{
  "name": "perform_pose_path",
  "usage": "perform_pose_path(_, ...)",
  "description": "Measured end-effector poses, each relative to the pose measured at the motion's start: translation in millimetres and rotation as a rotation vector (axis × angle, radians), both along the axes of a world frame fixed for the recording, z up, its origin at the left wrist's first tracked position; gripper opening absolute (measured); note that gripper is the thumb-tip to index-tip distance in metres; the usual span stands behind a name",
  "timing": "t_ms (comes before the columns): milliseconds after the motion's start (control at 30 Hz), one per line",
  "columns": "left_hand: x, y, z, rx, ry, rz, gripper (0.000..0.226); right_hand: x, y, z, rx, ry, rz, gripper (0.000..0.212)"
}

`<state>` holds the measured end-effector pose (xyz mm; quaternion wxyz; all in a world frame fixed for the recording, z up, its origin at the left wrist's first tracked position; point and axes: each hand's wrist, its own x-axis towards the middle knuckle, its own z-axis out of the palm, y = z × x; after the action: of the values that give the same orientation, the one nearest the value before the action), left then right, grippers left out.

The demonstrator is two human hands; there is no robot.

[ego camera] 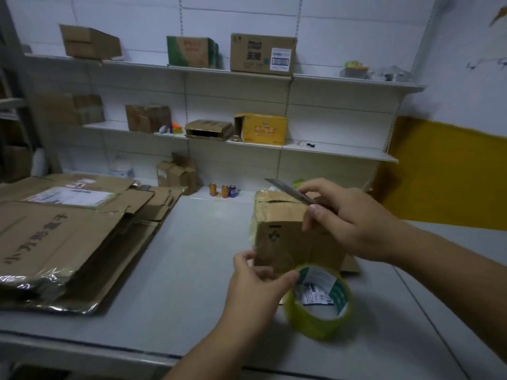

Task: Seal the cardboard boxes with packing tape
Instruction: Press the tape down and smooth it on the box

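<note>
A small brown cardboard box [285, 237] stands on the grey table [192, 270], with clear tape over its top and left edge. My right hand [348, 220] rests at the box's top right corner and grips a grey blade [285, 189] that lies across the top flaps. My left hand [260, 275] is at the box's lower front, thumb and fingers pinching the roll of clear packing tape [319, 300], which hangs just in front of the box. A strip of tape seems to run from the roll up the box's front.
A stack of flattened cardboard [68, 231] covers the left of the table. Three drink cans [223, 190] stand at the back. Wall shelves [247, 144] behind hold several boxes. A yellow panel [450, 174] is on the right wall.
</note>
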<state>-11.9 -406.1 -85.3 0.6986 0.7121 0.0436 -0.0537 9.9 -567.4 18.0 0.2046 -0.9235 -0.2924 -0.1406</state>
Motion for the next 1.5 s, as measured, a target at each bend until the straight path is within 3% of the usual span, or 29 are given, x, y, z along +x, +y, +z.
perform_pose_path(67, 4.0, -0.8, 1.7, 0.006, 0.06, -0.041, 0.06, 6.8, 8.3, 0.9, -0.113, 0.077, 0.004, 0.018)
perform_pose_path(167, 13.4, 1.3, 7.0, 0.055, 0.13, -0.114, 0.051, 15.5, 12.3, -4.0, -0.093, 0.138, 0.002, 0.014)
perform_pose_path(333, 13.9, 15.0, 10.1, -0.002, 0.119, -0.313, 0.008, 27.7, 11.4, -13.0, -0.179, -0.013, 0.02, 0.01)
perform_pose_path(433, 8.1, 19.6, 5.5, -0.211, 0.16, -0.285, 0.016, 31.6, 9.7, -15.8, -0.251, -0.096, 0.052, 0.032)
perform_pose_path(500, 2.4, 20.6, 7.5, -0.395, 0.211, -0.329, 0.005, 33.6, 6.6, -17.1, -0.279, -0.078, 0.048, 0.03)
perform_pose_path(567, -2.7, 22.1, 10.6, -0.469, 0.267, -0.354, 0.036, 35.4, 3.1, -16.8, -0.298, -0.018, 0.045, 0.019)
perform_pose_path(633, -7.0, 21.0, 10.0, -0.463, 0.284, -0.333, 0.041, 36.8, 1.8, -15.6, -0.316, 0.03, 0.06, 0.012)
perform_pose_path(867, -14.2, 15.6, 0.0, -0.5, 0.265, -0.292, 0.025, 36.5, 4.2, -15.7, -0.401, -0.016, 0.069, 0.006)
perform_pose_path(967, -16.2, 9.4, -1.4, -0.491, 0.186, -0.205, 0.018, 35.0, 4.0, -17.2, -0.411, -0.081, 0.068, 0.016)
perform_pose_path(1133, -15.2, -0.7, -4.5, -0.468, 0.13, -0.083, 0.028, 24.3, 3.9, -15.0, -0.348, -0.265, 0.069, 0.023)
perform_pose_path(1233, -15.6, -1.6, -3.2, -0.439, 0.126, -0.052, 0.027, 12.8, 7.3, -13.2, -0.339, -0.274, 0.077, 0.032)
perform_pose_path(1300, -16.8, -2.5, -1.9, -0.421, 0.122, -0.039, 0.026, 5.5, 11.8, -18.5, -0.424, -0.312, 0.115, 0.027)
perform_pose_path(1367, -17.9, -3.0, -0.9, -0.403, 0.124, -0.03, 0.027, 3.9, 14.5, -31.2, -0.565, -0.381, 0.145, 0.009)
perform_pose_path(1500, -18.9, -1.2, -0.4, -0.394, 0.146, -0.013, 0.028, 15.5, 9.2, -52.4, -0.661, -0.424, 0.111, 0.025)
